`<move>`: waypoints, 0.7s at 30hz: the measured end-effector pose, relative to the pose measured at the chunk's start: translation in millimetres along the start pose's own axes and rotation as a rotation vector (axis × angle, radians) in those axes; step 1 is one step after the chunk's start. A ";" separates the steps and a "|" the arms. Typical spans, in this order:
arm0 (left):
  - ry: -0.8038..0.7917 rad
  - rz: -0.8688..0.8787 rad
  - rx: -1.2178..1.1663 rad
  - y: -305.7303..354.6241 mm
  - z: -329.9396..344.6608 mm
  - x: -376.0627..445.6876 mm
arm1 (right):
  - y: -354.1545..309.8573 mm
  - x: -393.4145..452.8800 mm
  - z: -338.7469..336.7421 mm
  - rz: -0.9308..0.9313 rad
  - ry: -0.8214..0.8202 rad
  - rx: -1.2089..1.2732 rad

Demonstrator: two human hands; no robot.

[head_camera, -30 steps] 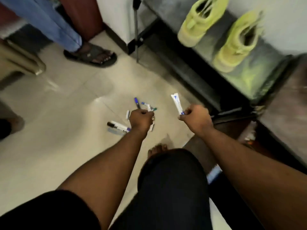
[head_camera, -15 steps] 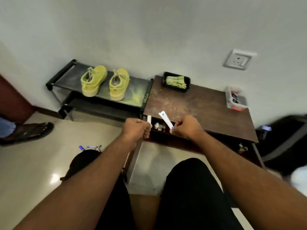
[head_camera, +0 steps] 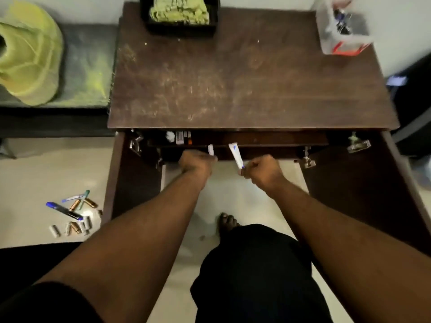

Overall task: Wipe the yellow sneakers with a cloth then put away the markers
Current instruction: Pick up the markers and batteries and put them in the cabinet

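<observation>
Both fists curled tight: left hand [head_camera: 198,163] grips a marker [head_camera: 210,149], right hand [head_camera: 262,170] another marker [head_camera: 236,155], both at the shelf [head_camera: 268,138] under the table [head_camera: 233,85]. Light, stiff, slick barrels; mid-barrel hold looks best. Gap is narrow, table edge just above. More markers [head_camera: 70,210] on the floor. Sneaker [head_camera: 28,54] on the rack.

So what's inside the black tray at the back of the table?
The black tray holds a folded green cloth that nearly fills it. Anything beneath the cloth is covered, and the tray's far edge is out of frame.
</observation>
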State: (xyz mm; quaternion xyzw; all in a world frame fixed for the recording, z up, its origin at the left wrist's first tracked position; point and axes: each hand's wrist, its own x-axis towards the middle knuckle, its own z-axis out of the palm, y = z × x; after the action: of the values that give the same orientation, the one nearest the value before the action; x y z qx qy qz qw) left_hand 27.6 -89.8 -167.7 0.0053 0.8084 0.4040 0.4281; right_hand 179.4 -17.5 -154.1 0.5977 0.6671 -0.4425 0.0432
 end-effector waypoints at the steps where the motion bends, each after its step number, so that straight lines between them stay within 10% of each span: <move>1: 0.024 0.028 0.022 0.2 5.1 15.5 | -1.8 11.2 10.3 0.011 0.035 0.060; 21: 0.191 0.298 0.377 7.3 34.6 68.8 | -42.7 65.7 61.8 -0.038 0.320 0.235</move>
State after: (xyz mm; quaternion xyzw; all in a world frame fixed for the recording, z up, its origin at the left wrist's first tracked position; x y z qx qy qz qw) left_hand 5.7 -38.1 -220.8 0.1661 0.8964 0.3035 0.2771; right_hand 96.2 -2.7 -207.0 0.6488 0.6202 -0.4176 -0.1417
